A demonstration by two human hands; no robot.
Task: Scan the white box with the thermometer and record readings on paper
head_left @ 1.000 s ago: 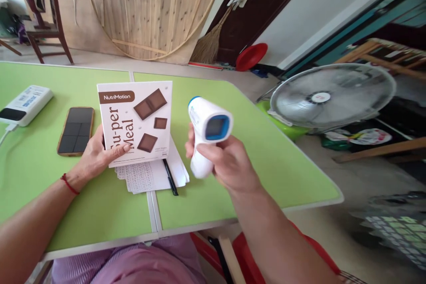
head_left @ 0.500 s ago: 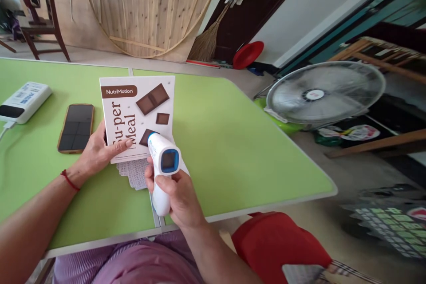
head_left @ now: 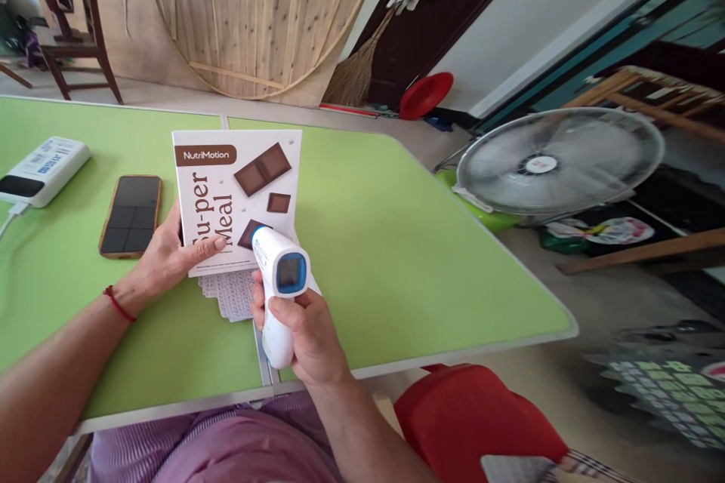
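Note:
My left hand grips a white box by its lower left side, thumb across the front. Brown "NutriMotion" and "Su-per Meal" lettering and pictures of chocolate pieces cover its face. In my right hand is a white and blue infrared thermometer, its handle wrapped by my fingers. The thermometer's nose points at the box's lower right part; whether they touch I cannot tell. Its small screen faces me and looks dark. Under the box, printed sheets or cards lie on the green table, partly hidden.
Left of the box lies a phone. Farther left is a white power bank with a cable plugged in. A round fan stands past the table's right edge. A red item is beside me at lower right.
The view has shifted slightly. Both hands keep nearly the same hold, with the box and the thermometer a touch farther right in the picture.

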